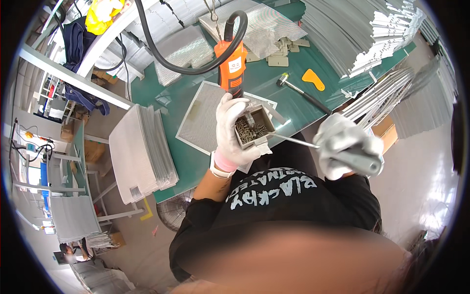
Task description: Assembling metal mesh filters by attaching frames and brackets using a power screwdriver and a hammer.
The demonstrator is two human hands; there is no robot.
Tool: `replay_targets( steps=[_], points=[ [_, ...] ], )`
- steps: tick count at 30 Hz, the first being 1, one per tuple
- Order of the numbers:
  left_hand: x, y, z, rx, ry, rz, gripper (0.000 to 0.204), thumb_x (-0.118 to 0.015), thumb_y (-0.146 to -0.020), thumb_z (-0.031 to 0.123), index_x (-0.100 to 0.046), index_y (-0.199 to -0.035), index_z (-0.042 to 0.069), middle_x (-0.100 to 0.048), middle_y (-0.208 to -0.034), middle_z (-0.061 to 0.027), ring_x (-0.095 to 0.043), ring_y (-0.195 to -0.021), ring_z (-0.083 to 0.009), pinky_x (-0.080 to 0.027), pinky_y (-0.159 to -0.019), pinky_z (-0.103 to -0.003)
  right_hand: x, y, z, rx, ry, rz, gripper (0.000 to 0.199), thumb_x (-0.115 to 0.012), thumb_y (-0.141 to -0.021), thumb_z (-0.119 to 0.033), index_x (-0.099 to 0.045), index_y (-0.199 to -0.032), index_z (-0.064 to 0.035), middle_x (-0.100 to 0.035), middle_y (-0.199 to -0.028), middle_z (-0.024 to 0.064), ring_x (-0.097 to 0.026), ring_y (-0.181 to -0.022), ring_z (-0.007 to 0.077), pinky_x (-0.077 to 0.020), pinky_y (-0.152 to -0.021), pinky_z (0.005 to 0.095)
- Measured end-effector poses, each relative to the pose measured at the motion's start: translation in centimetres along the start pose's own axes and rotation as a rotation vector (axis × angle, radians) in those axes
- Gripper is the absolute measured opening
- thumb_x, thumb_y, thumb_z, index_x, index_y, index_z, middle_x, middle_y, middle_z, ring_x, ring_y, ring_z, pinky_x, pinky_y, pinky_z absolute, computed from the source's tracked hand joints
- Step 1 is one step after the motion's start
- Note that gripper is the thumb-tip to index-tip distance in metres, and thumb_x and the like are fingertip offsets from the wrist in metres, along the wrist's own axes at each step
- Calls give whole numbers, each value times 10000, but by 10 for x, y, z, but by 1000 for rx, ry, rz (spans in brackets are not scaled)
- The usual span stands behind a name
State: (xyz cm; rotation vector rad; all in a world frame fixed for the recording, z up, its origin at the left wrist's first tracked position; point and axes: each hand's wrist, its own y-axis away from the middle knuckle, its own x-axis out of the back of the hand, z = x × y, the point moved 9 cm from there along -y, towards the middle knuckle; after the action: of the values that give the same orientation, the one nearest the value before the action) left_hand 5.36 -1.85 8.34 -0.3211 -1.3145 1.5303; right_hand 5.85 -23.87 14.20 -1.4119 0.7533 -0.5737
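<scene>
My left hand (229,131), in a white glove, is wrapped round a small grey open box (265,117). Many small screws (249,133) lie inside it. At the right, my gloved right hand (342,146) grips a screwdriver by its thick grey-green handle (361,161). Its thin metal shaft (296,141) points left toward the box. Just beyond my left hand hangs an orange power screwdriver (231,63) with a black cable, its lower tip partly hidden by my fingers. A flat, light mesh panel (198,120) with a pale frame lies under and beside my left hand.
On the green table (267,81) lie a hammer (303,94), a yellow-orange scraper (313,79) and several beige plates (279,60). Stacks of mesh panels (142,152) stand left, with wrapped panels (183,51) behind and long grey strips (338,39) far right. A floor fan (174,210) sits below the table.
</scene>
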Motion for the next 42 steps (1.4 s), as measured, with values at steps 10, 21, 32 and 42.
replay_targets(
  steps=[10, 21, 32, 42],
  points=[
    [7, 1, 9, 7, -26, 46, 892, -835, -593, 391, -473, -1330, 43, -568, -1190, -177, -547, -1119, -374, -298, -1102, -580, -32, 2, 19, -343, 216, -344, 755, -800, -765, -45, -413, -1406, -143, -710, -979, 179, -689, -716, 294, -521, -635, 405],
    [7, -1, 12, -12, -59, 43, 879, -807, -594, 353, -471, -1335, 21, -573, -1181, -180, -566, -1107, -378, -300, -1092, -583, -15, 6, 20, -398, 160, -121, 736, -839, -700, 27, -492, -1328, -135, -711, -929, 187, -698, -765, 314, -563, -664, 375],
    [-3, -2, 18, -27, -75, -24, 954, -840, -596, 464, -449, -1350, 30, -571, -1165, -186, -553, -1081, -380, -293, -1082, -579, -15, -8, 63, -565, 206, 83, 533, -629, -825, -12, -372, -1291, 18, -644, -831, 121, -590, -633, 147, -481, -573, 269],
    [-4, 0, 14, -6, 7, 10, 895, -819, -677, 517, -463, -1320, 7, -576, -1176, -179, -558, -1091, -356, -289, -1104, -572, -4, -8, 44, -352, 114, 161, 447, -649, -824, 20, -459, -1227, 49, -637, -745, 114, -634, -632, 188, -543, -607, 312]
  ],
)
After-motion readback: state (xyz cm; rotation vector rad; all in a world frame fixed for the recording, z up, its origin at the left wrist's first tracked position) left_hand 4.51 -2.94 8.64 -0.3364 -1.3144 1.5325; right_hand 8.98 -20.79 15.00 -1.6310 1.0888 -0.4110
